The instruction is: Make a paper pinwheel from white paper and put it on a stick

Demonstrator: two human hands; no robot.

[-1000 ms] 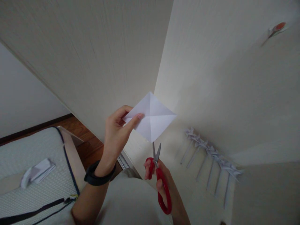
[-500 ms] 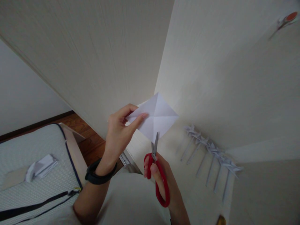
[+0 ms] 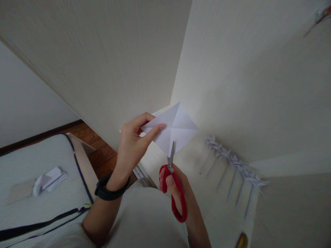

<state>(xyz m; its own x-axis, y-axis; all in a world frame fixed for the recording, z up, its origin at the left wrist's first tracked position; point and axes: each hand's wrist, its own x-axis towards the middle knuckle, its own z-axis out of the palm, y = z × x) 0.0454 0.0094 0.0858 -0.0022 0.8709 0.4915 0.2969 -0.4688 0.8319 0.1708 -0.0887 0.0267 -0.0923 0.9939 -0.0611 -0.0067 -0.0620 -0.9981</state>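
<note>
1. The paper square (image 3: 182,120) is held out in front of the person's body, turned like a diamond, with crossing creases meeting near its middle.
2. The left hand (image 3: 133,143) has its grip closed on the paper's left corner: the thumb presses the near face, pointing toward the crease crossing, and the fingers go behind, partly hidden. Most of the sheet extends to the right, beyond the grip.
3. The right hand (image 3: 179,187) has its grip closed around the red handles of the scissors (image 3: 170,166), below the paper.
4. The blades are slightly parted at the sheet's lower corner. One lies over the near face, beside the vertical crease; the other is mostly hidden.
5. The left thumb is above and left of the visible blade tip, apart from it.
6. Folded paper pinwheels (image 3: 234,161) lie in a row to the right.
</note>
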